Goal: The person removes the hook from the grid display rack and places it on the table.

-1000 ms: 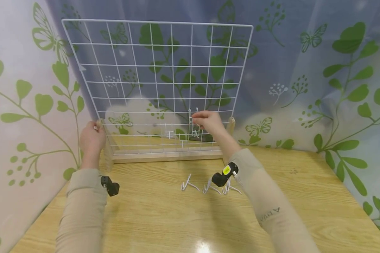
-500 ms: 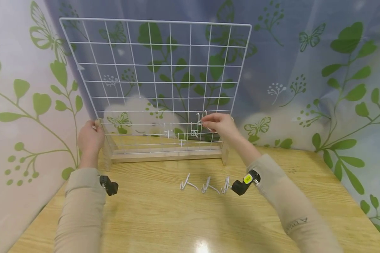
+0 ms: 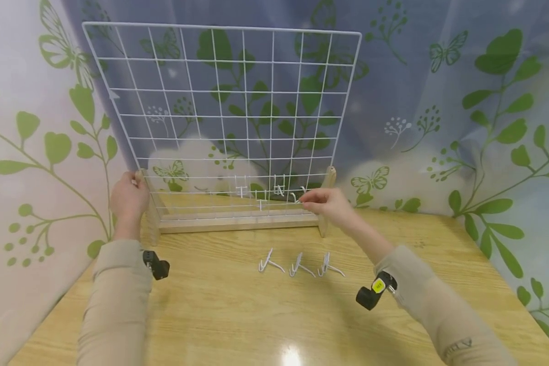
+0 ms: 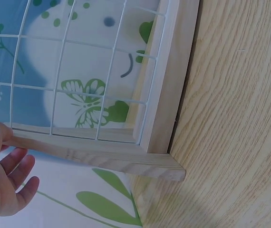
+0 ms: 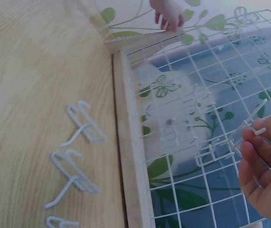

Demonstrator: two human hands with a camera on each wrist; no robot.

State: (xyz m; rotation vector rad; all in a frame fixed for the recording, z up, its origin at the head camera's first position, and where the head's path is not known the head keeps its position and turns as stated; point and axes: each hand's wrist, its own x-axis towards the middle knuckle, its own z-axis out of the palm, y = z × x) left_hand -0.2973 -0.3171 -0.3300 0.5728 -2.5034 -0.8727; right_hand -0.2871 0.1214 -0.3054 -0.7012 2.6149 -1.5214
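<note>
White wire makes up the grid panel (image 3: 224,107) that stands upright in a wooden base (image 3: 238,223) at the back of the table (image 3: 256,315). Our left hand (image 3: 128,198) grips the left upright post of that base, fingers curled round the wood; in the left wrist view the fingers (image 4: 16,175) sit just behind the post. Our right hand (image 3: 327,203) is raised in front of the lower right part of the grid and pinches a small white wire hook (image 3: 297,195) between thumb and fingertips. The right wrist view shows the hook (image 5: 252,126) at the fingertips (image 5: 264,147), close to the wires, though we cannot tell whether it touches them. Several more white hooks (image 3: 261,193) already hang on the lowest rows of the grid, just left of the held one. Three loose hooks (image 3: 299,264) lie in a row on the table in front of the base, well apart from both hands.
</note>
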